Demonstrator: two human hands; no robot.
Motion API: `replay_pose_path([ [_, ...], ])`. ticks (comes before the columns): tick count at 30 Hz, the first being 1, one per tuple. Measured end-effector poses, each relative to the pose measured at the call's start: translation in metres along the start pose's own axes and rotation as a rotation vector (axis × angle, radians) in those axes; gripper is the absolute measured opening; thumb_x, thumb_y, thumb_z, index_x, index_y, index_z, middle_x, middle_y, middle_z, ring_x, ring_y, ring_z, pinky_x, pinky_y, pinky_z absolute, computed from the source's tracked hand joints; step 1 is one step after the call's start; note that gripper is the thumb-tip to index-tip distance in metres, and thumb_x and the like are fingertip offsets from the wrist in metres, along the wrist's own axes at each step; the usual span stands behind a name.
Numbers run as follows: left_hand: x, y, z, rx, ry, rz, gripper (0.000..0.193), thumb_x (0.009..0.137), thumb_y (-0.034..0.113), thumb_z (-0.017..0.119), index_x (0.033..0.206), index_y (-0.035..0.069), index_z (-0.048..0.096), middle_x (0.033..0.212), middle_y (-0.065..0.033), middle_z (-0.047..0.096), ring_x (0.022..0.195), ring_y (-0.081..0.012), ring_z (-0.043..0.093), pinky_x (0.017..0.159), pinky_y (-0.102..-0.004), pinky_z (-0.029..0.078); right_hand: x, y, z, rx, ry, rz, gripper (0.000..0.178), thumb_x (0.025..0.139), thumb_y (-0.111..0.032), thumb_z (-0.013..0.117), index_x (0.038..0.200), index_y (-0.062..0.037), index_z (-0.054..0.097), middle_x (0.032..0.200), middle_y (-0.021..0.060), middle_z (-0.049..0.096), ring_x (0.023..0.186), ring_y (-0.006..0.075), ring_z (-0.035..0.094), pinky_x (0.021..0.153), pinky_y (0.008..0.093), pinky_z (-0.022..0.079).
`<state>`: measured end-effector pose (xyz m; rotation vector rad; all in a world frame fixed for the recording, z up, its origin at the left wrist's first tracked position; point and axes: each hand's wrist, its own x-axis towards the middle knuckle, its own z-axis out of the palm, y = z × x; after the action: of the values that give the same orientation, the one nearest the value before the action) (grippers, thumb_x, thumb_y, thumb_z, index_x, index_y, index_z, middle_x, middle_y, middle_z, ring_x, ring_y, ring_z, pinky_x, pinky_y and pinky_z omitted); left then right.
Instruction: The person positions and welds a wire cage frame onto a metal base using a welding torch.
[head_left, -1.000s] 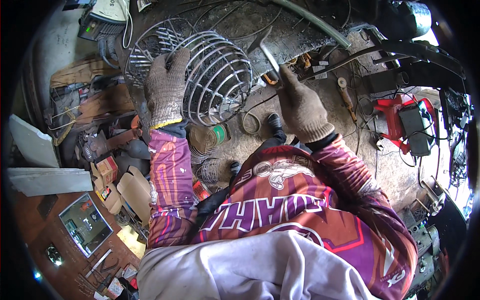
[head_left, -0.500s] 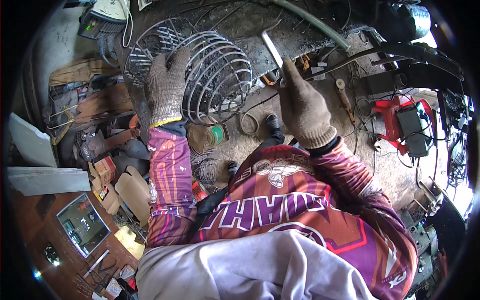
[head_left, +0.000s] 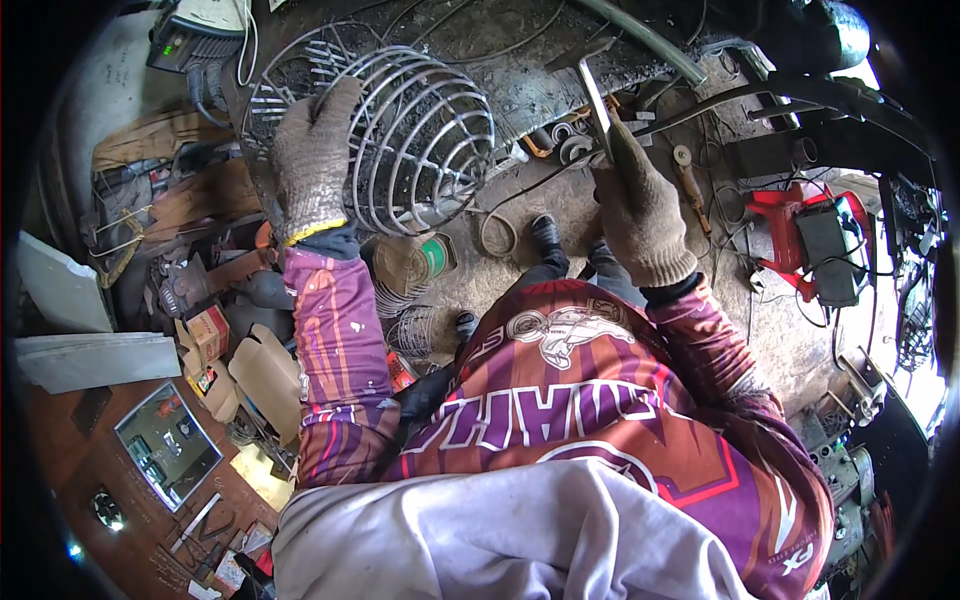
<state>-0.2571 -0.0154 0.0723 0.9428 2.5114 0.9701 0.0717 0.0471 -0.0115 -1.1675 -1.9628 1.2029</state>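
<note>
A round cage of bent metal rods (head_left: 425, 142), shaped like a domed basket, rests tilted on the dark workbench. My left hand (head_left: 315, 150), in a knitted glove with a yellow cuff edge, is closed on the cage's left side; its fingertips are partly hidden. To the right, apart from the cage, my gloved right hand (head_left: 645, 215) is closed round a chipping hammer (head_left: 594, 95). The hammer's bare metal shaft sticks up out of the glove, and its narrow pointed head lies over the bench edge.
The dark bench (head_left: 525, 95) runs along the far side, with a welding machine (head_left: 195, 40) at its left. A spool with a green label (head_left: 425, 258) stands below the cage. Further right are a red-framed machine (head_left: 815, 240), cables and an angled tool (head_left: 690, 185) on the floor.
The cage has turned so its domed end faces more toward me, and my left hand has shifted slightly left and up with it. My right hand and the hammer have moved right.
</note>
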Motion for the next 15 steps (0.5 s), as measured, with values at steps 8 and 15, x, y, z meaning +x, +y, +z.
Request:
replay_pose_path([
  [8, 0.023, -0.004, 0.0, 0.15, 0.096, -0.044, 0.073, 0.083, 0.063, 0.068, 0.113, -0.003, 0.069, 0.112, -0.0238, 0.07, 0.103, -0.0375, 0.066, 0.094, -0.0448, 0.047, -0.019, -0.005, -0.002, 0.106, -0.106, 0.01, 0.051, 0.096, -0.009, 0.055, 0.147, -0.0045, 0.045, 0.095, 0.0146, 0.07, 0.079, 0.0164, 0.068, 0.072, 0.0308, 0.053],
  [15, 0.015, 0.007, 0.007, 0.33, 0.171, -0.07, 0.085, 0.083, 0.071, 0.059, 0.122, -0.004, 0.065, 0.123, -0.0282, 0.064, 0.117, -0.0422, 0.06, 0.103, -0.0469, 0.043, -0.009, -0.001, -0.001, 0.058, -0.12, -0.013, 0.052, 0.097, -0.011, 0.056, 0.147, -0.006, 0.044, 0.088, 0.0133, 0.067, 0.076, 0.0159, 0.067, 0.067, 0.0306, 0.052],
])
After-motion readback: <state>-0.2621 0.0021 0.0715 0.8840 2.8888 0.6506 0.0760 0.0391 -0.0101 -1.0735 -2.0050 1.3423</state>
